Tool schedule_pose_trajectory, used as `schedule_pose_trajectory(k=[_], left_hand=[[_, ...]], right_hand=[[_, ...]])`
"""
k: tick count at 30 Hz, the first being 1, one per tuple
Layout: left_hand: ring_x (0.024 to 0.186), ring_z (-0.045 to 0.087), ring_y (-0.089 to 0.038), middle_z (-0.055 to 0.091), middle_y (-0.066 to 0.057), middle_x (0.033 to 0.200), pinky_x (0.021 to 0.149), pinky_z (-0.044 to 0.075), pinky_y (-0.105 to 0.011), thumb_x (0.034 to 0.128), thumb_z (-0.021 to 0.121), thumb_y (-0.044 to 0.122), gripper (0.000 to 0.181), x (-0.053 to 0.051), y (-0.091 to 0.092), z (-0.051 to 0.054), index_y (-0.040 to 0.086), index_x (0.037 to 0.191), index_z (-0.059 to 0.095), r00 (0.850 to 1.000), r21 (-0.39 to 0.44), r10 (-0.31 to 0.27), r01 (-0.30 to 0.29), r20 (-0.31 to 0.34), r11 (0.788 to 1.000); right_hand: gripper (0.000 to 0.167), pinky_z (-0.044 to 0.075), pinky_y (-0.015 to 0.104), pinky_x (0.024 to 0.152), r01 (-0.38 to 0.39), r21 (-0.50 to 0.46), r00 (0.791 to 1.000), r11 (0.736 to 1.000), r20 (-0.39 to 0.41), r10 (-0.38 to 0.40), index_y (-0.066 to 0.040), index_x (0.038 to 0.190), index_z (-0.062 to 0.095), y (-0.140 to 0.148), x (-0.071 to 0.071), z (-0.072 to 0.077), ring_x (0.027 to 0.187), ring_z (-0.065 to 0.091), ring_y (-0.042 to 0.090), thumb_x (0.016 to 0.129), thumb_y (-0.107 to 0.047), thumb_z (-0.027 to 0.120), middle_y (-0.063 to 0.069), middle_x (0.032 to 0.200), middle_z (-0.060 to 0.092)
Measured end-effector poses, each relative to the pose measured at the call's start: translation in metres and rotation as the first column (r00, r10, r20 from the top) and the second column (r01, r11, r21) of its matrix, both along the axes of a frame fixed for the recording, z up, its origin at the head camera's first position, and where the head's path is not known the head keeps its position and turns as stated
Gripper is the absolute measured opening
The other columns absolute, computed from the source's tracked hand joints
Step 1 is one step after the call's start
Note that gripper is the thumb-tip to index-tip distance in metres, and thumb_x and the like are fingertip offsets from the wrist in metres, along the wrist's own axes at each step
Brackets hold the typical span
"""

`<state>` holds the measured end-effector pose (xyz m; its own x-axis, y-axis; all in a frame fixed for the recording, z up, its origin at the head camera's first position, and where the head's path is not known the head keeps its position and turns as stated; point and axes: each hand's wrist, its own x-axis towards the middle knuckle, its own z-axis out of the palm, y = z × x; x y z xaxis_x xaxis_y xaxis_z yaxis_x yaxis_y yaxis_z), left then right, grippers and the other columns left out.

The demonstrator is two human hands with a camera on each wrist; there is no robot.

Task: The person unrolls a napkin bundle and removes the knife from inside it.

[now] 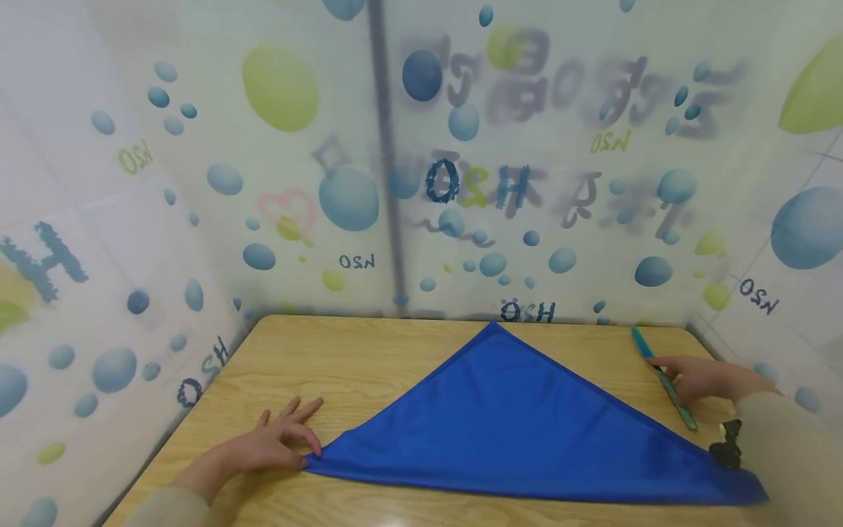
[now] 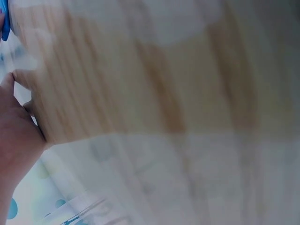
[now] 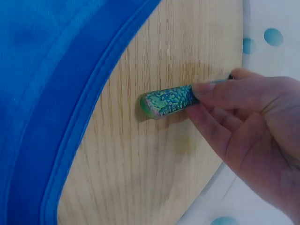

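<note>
A blue cloth, folded into a triangle, lies on the table with its peak pointing to the back. At its left corner my left hand pinches the fabric between thumb and forefinger, the other fingers spread. In the left wrist view that hand shows only at the left edge, below a bit of blue cloth. Right of the cloth, my right hand grips a slim teal stick-like object near its middle. The right wrist view shows its rounded, scaly-patterned end against the wood; its exact kind is unclear.
The wooden table backs onto a whitish curtain printed with blue and green dots, which also encloses both sides. A small black item sits by the right sleeve, above the cloth's right corner.
</note>
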<state>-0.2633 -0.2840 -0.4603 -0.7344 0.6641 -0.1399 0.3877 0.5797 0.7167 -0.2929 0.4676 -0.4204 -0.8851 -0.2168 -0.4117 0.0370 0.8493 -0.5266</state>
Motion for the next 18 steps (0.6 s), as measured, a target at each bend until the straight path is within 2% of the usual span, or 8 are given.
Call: schedule_pose_trajectory(k=[3,5,7,14,18], left_hand=[[0.136,-0.019,-0.057,0.012,-0.028,0.157,0.089,-0.024,-0.076,0.0844,0.071,0.024,0.011,-0.0001,-0.0002,-0.0002,0.028,0.094,0.072,1.0,0.001,-0.002,0.002,0.004,1.0],[0.136,-0.019,-0.057,0.012,-0.028,0.157,0.089,-0.024,-0.076,0.0847,0.071,0.024,0.011,0.0002,-0.0001,0.0003,0.028,0.095,0.072,1.0,0.001,-0.004,0.004,0.007,1.0],[0.136,-0.02,-0.057,0.011,-0.029,0.157,0.089,-0.024,-0.076,0.0849,0.071,0.024,0.011,0.0004,0.0001,0.0009,0.028,0.095,0.072,1.0,0.0,-0.005,0.005,0.012,1.0],[0.136,-0.019,-0.056,0.012,-0.028,0.157,0.09,-0.024,-0.076,0.0856,0.07,0.024,0.01,0.0009,0.0004,0.0022,0.028,0.095,0.072,1.0,-0.01,0.003,-0.003,0.016,1.0],[0.137,-0.02,-0.055,0.011,-0.028,0.158,0.09,-0.025,-0.075,0.0861,0.07,0.025,0.01,-0.0004,0.0001,0.0022,0.028,0.095,0.072,1.0,-0.013,0.005,-0.004,0.018,1.0]], right_hand=[[0.088,0.047,0.035,0.065,-0.018,0.017,1.0,1.0,0.016,0.017,0.016,0.144,0.022,-0.0055,-0.0005,0.0023,0.108,0.048,0.052,0.066,0.018,0.06,0.042,0.117,0.047],[0.088,0.047,0.034,0.066,-0.013,0.03,1.0,0.999,0.026,0.012,0.015,0.145,0.02,-0.0083,0.0007,0.0027,0.117,0.041,0.06,0.066,0.018,0.061,0.048,0.123,0.04],[0.087,0.046,0.035,0.066,-0.011,0.03,0.999,0.999,0.035,0.01,0.015,0.145,0.02,-0.0097,0.0012,0.002,0.114,0.043,0.059,0.068,0.018,0.061,0.05,0.125,0.037],[0.082,0.048,0.035,0.068,-0.032,0.062,0.999,0.998,0.018,0.031,0.018,0.142,0.024,-0.0057,-0.0024,-0.0017,0.103,0.053,0.043,0.069,0.017,0.063,0.043,0.116,0.048],[0.078,0.049,0.035,0.068,-0.015,0.025,1.0,1.0,-0.011,0.015,0.02,0.139,0.025,-0.0017,-0.0004,-0.0049,0.088,0.054,0.029,0.07,0.013,0.061,0.037,0.11,0.052]])
